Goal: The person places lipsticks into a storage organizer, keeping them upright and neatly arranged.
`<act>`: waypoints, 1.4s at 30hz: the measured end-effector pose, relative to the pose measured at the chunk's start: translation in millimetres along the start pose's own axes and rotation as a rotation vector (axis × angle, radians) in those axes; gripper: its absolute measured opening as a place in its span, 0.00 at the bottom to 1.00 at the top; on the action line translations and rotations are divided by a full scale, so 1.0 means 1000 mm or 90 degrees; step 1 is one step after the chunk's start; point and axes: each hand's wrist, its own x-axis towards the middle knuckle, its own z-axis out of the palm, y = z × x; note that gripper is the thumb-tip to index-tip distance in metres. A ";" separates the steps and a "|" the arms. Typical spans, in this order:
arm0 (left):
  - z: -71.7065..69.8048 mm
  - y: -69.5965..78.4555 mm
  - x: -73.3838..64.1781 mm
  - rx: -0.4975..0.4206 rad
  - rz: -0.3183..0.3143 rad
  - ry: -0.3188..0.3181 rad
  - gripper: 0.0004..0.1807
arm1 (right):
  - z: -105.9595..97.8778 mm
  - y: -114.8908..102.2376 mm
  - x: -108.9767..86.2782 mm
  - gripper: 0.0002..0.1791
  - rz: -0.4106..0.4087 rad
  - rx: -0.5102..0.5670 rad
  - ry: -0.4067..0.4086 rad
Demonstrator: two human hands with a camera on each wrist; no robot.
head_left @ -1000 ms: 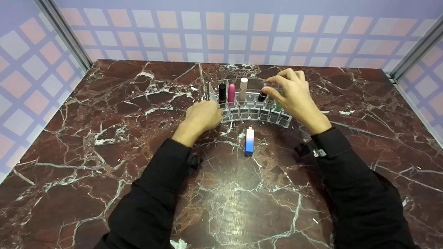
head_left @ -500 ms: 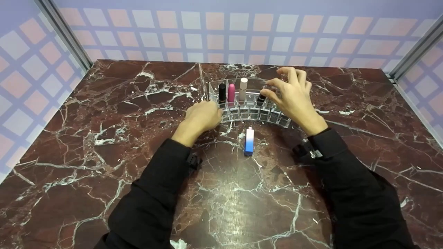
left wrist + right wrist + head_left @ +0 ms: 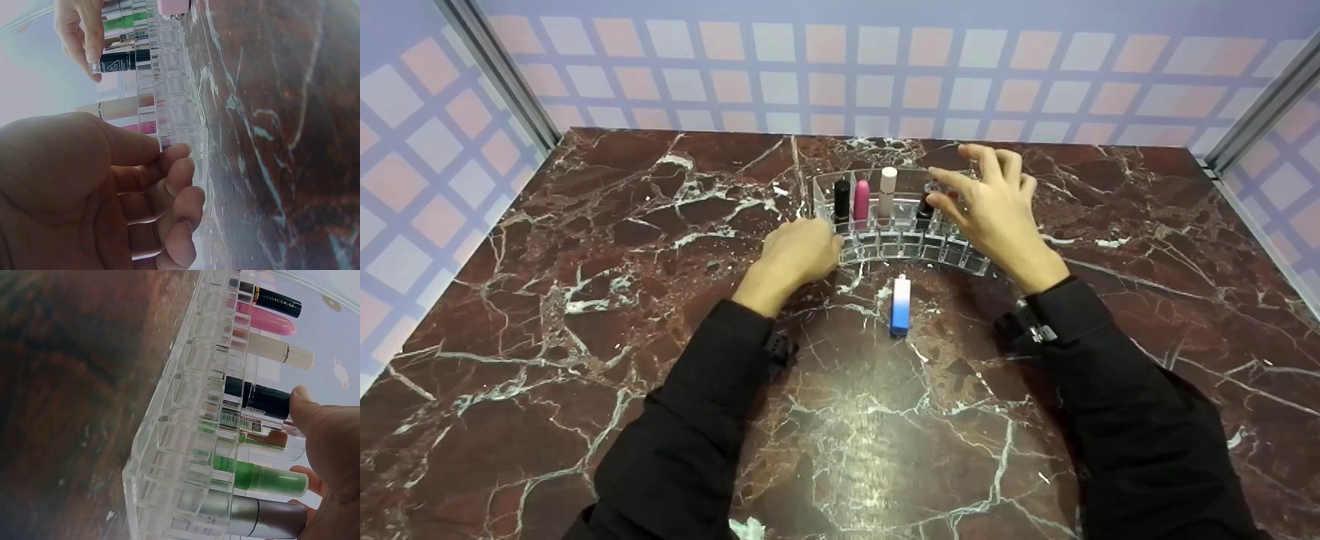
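A curved clear lipstick organizer [image 3: 911, 244] stands on the table. At its left end my left hand [image 3: 802, 249] holds the edge, thumb and forefinger together in the left wrist view, other fingers curled. My right hand [image 3: 994, 206] is over the right part, thumb and forefinger spread either side of the top of a black lipstick [image 3: 269, 401]. That lipstick stands in a back-row slot, its thumb-side cap touched by the thumb tip. To its left stand a cream tube [image 3: 888, 193], a pink lipstick [image 3: 862, 201] and another black lipstick [image 3: 841, 201].
A square white-to-blue tube [image 3: 900, 307] lies in front of the organizer. In the right wrist view a green tube [image 3: 261, 477], a silver tube [image 3: 264, 517] and a clear-capped tube [image 3: 267, 439] fill slots under the right hand. A patterned wall [image 3: 780, 67] bounds the marble table [image 3: 660, 420].
The black lipstick under my right hand has gone from tilted to more upright in its slot. The right thumb and forefinger have spread apart. My left hand has stayed put.
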 end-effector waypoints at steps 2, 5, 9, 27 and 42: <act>0.000 0.000 0.000 0.000 0.001 0.000 0.18 | 0.000 0.000 0.000 0.25 0.001 0.002 0.000; 0.000 0.000 0.000 -0.002 0.001 -0.001 0.18 | 0.000 0.000 0.000 0.23 -0.001 0.005 0.005; 0.000 0.000 0.000 0.005 0.000 0.000 0.18 | 0.000 0.001 0.000 0.21 -0.009 0.005 0.010; 0.000 0.001 0.000 0.022 -0.004 0.006 0.20 | -0.040 -0.001 0.002 0.20 0.011 0.081 0.036; 0.000 0.001 -0.001 0.014 -0.011 0.003 0.20 | -0.065 -0.001 -0.004 0.15 -0.005 0.088 0.044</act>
